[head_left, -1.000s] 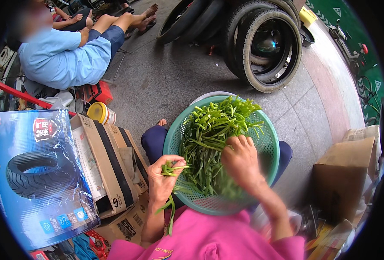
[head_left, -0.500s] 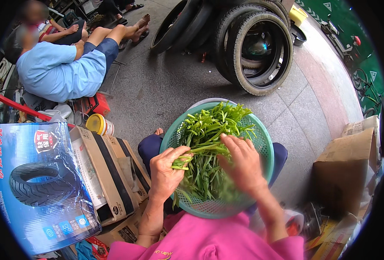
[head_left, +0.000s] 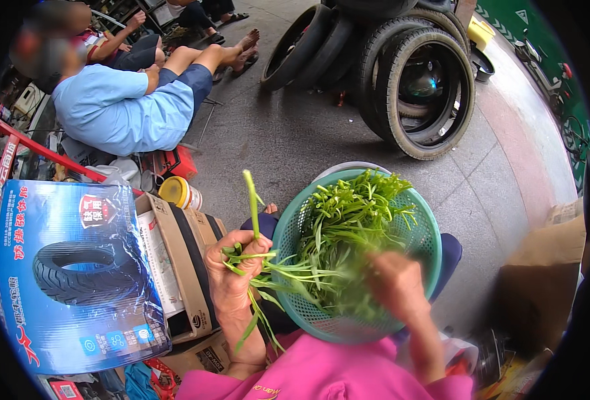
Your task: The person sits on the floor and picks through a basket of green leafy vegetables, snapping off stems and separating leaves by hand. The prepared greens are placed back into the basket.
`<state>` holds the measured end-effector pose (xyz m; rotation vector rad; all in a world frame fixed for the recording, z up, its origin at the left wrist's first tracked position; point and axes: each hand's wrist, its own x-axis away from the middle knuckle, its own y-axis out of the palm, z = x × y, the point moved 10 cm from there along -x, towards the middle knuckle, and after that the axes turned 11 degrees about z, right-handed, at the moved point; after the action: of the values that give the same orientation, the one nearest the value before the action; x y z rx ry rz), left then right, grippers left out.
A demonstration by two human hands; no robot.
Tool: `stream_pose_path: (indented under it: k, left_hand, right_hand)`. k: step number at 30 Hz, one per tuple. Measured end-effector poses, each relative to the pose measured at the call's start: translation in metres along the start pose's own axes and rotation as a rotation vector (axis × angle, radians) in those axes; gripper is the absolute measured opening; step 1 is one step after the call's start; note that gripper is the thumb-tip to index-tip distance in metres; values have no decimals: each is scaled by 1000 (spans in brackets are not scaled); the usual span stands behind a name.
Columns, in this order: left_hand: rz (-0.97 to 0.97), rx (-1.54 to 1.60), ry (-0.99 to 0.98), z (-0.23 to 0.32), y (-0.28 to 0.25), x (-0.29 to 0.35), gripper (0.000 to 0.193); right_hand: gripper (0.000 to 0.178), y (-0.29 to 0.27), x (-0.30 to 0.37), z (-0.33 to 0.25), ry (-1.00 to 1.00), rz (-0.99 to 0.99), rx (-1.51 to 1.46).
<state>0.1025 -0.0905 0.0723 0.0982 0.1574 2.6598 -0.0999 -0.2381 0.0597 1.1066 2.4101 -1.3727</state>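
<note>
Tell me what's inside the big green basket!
Inside the green basket is a heap of leafy green stems; some holey wall shows too. The heap and the right grip hide most of the rest, so anything underneath can't be seen.

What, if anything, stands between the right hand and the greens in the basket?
Nothing visible: the right hand is over the open basket, at the greens; blur hides whether it touches them. The left hand, gripping stems, is farther left.

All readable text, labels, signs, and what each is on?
Locations only, wording not copied:
Blue cardboard box: red and white characters, legible.
Red strip, left: white characters, legible.
Pink shirt: yellow lettering, partly legible.
Brown cardboard box: small print, blurred.
White round tub, green surface with triangle sign: too small.
</note>
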Motion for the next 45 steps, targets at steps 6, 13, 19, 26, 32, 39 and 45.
stream_pose_path:
  k: [6, 13, 19, 26, 32, 39, 45]
  left_hand:
    - [-311, -513, 186, 7, 36, 23, 16]
    - [-747, -607, 276, -19, 82, 71, 18]
    - [-852, -546, 227, -19, 82, 86, 18]
    - [-754, -385, 206, -31, 84, 91, 17]
    - [-792, -289, 99, -39, 96, 91, 15]
    - [-529, 685, -448, -81, 33, 51, 10]
    - [-144, 930, -431, -111, -11, 8, 22]
  right_hand:
    - [39, -33, -4, -19, -128, 207, -87]
    - [46, -17, 5, -70, -464, 76, -47]
    - [31, -9, 16, -64, -317, -49, -254]
    - [24, -11, 17, -44, -138, -17, -324]
    - [13, -15, 29, -3, 284, 201, -507]
    - [10, -23, 72, 109, 863, 327, -341]
    - [15, -12, 61, 102, 537, 119, 172]
